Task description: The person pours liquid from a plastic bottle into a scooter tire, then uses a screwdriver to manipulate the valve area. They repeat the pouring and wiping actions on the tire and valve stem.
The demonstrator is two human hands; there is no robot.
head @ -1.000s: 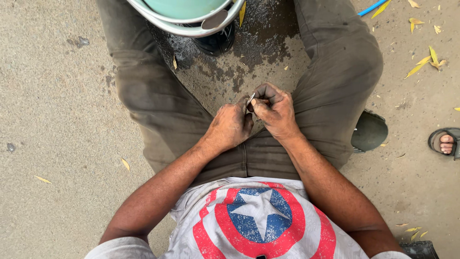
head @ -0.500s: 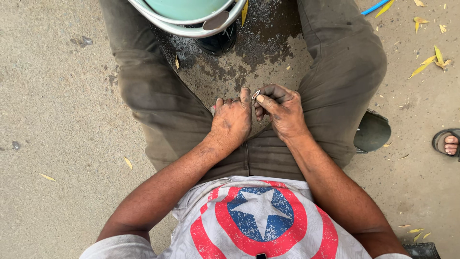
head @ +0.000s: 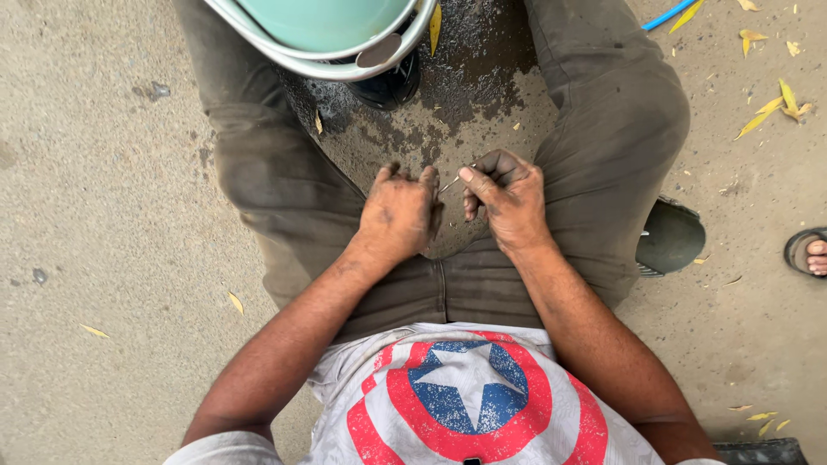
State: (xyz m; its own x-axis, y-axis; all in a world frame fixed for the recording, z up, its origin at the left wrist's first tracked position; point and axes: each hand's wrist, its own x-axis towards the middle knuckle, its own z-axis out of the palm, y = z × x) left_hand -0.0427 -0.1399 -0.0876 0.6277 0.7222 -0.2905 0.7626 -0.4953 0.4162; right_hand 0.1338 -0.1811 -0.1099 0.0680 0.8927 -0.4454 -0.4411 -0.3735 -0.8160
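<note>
We sat on the ground (head: pixel 103 284) with our knees spread, and our left hand (head: pixel 398 215) and right hand (head: pixel 508 202) met just beside each other between our thighs. A thin metal pin (head: pixel 451 181) lay between the two hands, pinched in the right one. Ahead of the hands a wet patch (head: pixel 469 95) spread over the ground, and beyond it, to the left, a basin (head: pixel 332 39) sat over a shoe (head: pixel 388 86). To the far right another person's sandalled foot (head: pixel 810 251) rested, with fallen leaves (head: pixel 762 116) scattered ahead of it.
</note>
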